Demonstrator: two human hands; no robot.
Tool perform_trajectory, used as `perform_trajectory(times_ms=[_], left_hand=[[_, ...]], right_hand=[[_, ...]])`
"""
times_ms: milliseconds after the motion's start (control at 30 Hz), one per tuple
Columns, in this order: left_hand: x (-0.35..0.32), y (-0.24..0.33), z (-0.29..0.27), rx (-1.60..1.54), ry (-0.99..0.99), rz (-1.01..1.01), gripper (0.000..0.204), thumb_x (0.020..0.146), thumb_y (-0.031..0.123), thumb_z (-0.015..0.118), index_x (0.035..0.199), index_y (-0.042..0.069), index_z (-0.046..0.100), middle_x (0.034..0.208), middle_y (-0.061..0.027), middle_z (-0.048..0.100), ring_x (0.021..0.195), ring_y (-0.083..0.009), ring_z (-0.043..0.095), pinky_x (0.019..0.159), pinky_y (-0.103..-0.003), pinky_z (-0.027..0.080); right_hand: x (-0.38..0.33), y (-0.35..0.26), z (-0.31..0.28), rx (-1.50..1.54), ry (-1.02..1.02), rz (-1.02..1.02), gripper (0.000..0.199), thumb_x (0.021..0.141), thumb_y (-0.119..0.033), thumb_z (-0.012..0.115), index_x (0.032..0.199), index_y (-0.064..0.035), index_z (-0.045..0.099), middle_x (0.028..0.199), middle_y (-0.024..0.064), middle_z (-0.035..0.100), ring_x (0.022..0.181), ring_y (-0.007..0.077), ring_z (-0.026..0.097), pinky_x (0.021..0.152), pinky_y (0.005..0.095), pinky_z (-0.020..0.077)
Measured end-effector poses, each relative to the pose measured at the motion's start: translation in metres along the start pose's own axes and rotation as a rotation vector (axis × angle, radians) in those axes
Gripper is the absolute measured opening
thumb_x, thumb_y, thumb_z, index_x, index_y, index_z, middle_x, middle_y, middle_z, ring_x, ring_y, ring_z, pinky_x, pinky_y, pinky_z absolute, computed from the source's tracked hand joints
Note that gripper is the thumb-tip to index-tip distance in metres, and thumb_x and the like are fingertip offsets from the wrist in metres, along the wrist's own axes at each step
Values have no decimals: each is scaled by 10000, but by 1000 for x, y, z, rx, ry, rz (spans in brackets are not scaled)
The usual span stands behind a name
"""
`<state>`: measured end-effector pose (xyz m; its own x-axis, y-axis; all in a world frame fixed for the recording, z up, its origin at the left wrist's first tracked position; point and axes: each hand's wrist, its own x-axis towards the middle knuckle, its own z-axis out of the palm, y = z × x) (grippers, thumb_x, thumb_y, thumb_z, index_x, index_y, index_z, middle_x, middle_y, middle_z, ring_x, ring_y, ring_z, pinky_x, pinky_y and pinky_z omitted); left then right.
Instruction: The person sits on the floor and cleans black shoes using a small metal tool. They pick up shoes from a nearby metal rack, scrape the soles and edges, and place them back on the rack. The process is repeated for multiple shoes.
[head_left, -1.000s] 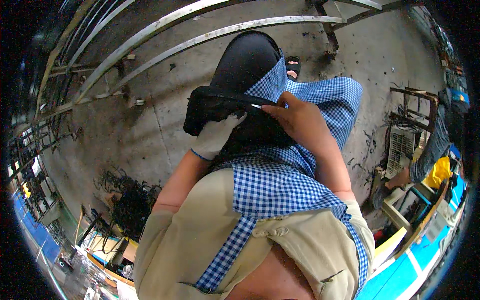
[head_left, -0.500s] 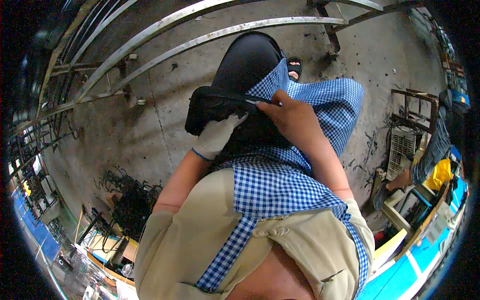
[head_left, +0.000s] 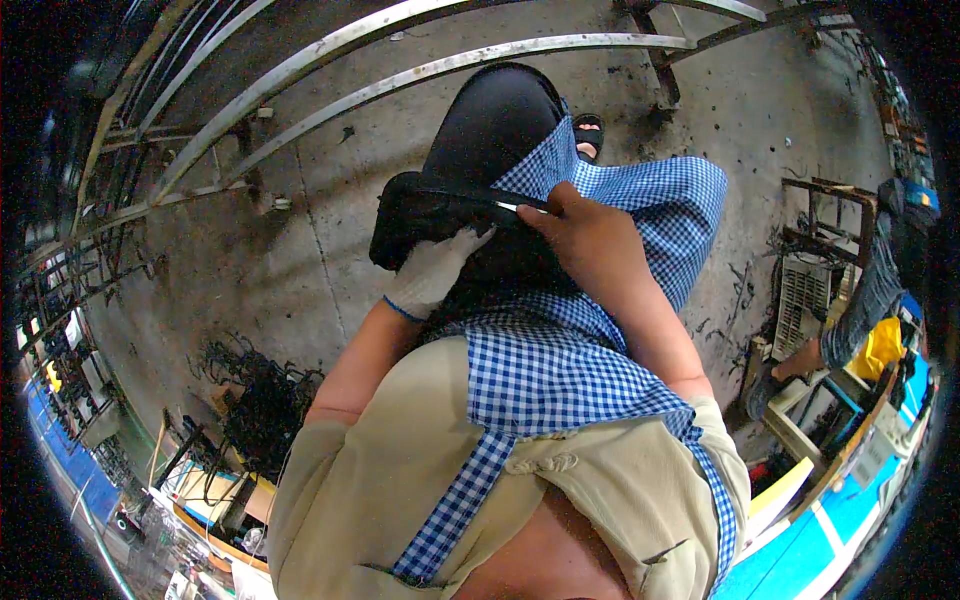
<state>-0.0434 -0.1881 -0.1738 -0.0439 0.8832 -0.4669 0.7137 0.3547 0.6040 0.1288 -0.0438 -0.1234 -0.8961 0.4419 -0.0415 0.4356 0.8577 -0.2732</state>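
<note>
A bulky black piece (head_left: 410,215), perhaps rubber, lies across my lap; its exact kind cannot be made out. My left hand (head_left: 435,268), in a pale glove with a blue cuff edge, is closed on its near side. Bare and pinched, my right hand (head_left: 590,235) grips a thin shiny blade (head_left: 508,206) whose handle is hidden by the fingers. The blade lies along the black piece's upper edge, pointing left. A blue checked apron (head_left: 570,375) covers my front and right leg.
Metal rails (head_left: 480,58) run across the far side. A tangle of black strips (head_left: 262,400) lies at the left. On the right stand a pale crate (head_left: 803,300) and a yellow bag (head_left: 879,348), near another person's leg (head_left: 862,310). Dark scraps litter the concrete floor.
My right hand has shifted slightly to the right and the blade has turned, catching more light. The left hand and the black piece stay almost still.
</note>
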Motion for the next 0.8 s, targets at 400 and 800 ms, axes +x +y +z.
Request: perform_trajectory(times_ms=[400,800], left_hand=[[2,-7,9,-305,83,-30,402,972,250,331,1283,90,529,1281,-152,553,1149,-316,544,996,-394,407],[5,-6,10,-359,40,-218,493,966,392,293,1265,88,542,1256,-184,562,1177,-352,517,998,-407,377]], right_hand=[[6,-6,13,14,25,22,231,851,-181,583,1065,-188,671,865,65,572,638,252,628,537,361,521],[23,4,27,393,108,6,227,794,-154,673,1015,-102,667,855,82,579,692,271,628,582,366,502]])
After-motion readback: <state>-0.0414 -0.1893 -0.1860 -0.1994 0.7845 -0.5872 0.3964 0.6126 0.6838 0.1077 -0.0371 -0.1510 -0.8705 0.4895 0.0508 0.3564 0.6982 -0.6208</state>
